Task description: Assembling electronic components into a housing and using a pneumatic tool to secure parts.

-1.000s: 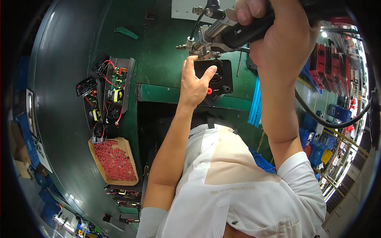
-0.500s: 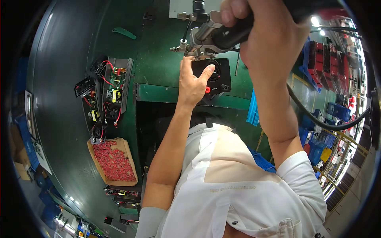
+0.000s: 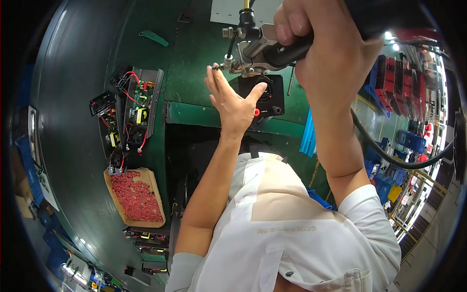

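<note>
At the upper right, my right hand is wrapped round the black body of a power screwdriver with a metal head and hose fittings. The head stands over the far edge of a black square panel; whether its tip touches there is hidden. The panel has a round fan opening, a red terminal and a black terminal. My left hand is open at the panel's left side, fingers stretched forward beside the tool head. Its thumb points across the panel, near the fan opening.
To the left lie opened black housings with circuit boards and red wires. A cardboard tray of small red parts sits nearer. A green strip lies far left, a blue ribbed piece right. A thick black cable loops at right.
My left hand's fingers have come away from the panel's far left corner and spread leftward. The screwdriver head has shifted slightly right and down, still in my right hand.
</note>
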### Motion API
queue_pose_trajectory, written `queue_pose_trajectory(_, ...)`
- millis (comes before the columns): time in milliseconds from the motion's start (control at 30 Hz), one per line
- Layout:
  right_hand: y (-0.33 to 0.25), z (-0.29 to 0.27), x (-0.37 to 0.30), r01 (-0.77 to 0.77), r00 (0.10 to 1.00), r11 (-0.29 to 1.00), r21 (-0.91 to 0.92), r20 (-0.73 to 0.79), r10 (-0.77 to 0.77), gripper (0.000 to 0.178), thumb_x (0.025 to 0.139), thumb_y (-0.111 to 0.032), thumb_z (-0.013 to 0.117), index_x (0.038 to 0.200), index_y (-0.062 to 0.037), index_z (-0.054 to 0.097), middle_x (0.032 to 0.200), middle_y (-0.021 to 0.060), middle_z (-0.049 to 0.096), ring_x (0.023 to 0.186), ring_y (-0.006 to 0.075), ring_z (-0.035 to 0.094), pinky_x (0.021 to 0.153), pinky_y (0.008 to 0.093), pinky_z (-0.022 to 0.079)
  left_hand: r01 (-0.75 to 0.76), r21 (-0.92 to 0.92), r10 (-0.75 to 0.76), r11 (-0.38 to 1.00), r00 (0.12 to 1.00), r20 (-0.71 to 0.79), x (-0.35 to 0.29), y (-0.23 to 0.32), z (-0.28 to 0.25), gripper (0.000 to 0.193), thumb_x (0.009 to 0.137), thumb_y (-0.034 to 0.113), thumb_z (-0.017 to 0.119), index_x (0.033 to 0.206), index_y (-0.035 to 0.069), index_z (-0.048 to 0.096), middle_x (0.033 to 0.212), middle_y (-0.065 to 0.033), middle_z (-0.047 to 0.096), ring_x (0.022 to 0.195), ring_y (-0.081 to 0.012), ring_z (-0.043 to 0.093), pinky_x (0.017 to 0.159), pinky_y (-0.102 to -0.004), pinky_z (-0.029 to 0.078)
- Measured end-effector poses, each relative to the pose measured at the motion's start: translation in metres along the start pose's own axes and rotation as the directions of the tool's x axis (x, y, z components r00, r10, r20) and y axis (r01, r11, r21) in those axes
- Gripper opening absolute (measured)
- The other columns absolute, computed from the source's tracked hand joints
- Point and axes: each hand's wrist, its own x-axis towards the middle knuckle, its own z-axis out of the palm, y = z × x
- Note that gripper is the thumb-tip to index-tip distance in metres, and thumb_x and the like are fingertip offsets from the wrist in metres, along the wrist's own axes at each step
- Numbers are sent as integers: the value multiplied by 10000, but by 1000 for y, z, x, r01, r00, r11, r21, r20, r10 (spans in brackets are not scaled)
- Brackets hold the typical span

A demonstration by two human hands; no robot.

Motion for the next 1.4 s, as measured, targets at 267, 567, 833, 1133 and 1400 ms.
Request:
queue_pose_trajectory(267, -23, 17, -11, -223, 973, 961, -162, -93, 210, 108, 941, -34, 672, 1022, -12, 603, 646, 23, 577, 490, 108, 536, 467, 250, 446, -21, -30, 22, 999, 999, 38, 3, 0, -1, 1153, 817, 443, 861, 1585, -70, 170, 1656, -262, 179, 1560, -404, 152, 1200, -651, 207)
queue_pose_trajectory(567, -58, -39, 57, 77, 910, 990, -120, -397, -119, 261, 897, -257, 787, 1008, -70, 642, 613, -32, 525, 509, 97, 500, 491, 251, 425, 373, -530, 67, 762, 768, 637, 18, -31, -63, 947, 825, -2, 670, 1647, 59, 204, 1705, -157, 198, 1606, -275, 89, 1275, -375, 83)
queue_pose_trajectory(833, -13, -77, 41, 248, 861, 793, -557, -248, -444, 747, 837, -404, 831, 1372, 44, 566, 1042, 123, 705, 911, 212, 681, 798, 324, 543, -116, -87, 144, 989, 855, 499, 52, -85, -33, 765, 733, -63, 820, 1425, 17, 505, 1418, -128, 581, 1289, -246, 593, 1066, -370, 517)
queue_pose_trajectory(1133, 73, -242, -164, -37, 943, 534, -845, 148, 298, 906, 864, 0, 766, 1611, -119, 267, 1577, 188, 451, 1293, 351, 601, 1079, 413, 503, 452, -459, -288, 765, 877, 384, 21, -25, -42, 451, 900, 238, 731, 1277, 16, 619, 1101, -75, 696, 977, -173, 686, 813, -310, 564)
queue_pose_trajectory(1400, 62, -199, -205, 50, 759, 814, -578, 552, 345, 1031, 707, 30, 801, 1590, -175, 309, 1673, 207, 236, 1449, 445, 415, 1139, 473, 475, 750, -472, -451, 463, 658, 603, -34, -47, -37, 412, 957, 332, 636, 1251, 44, 626, 1112, -78, 716, 974, -201, 725, 890, -359, 602)
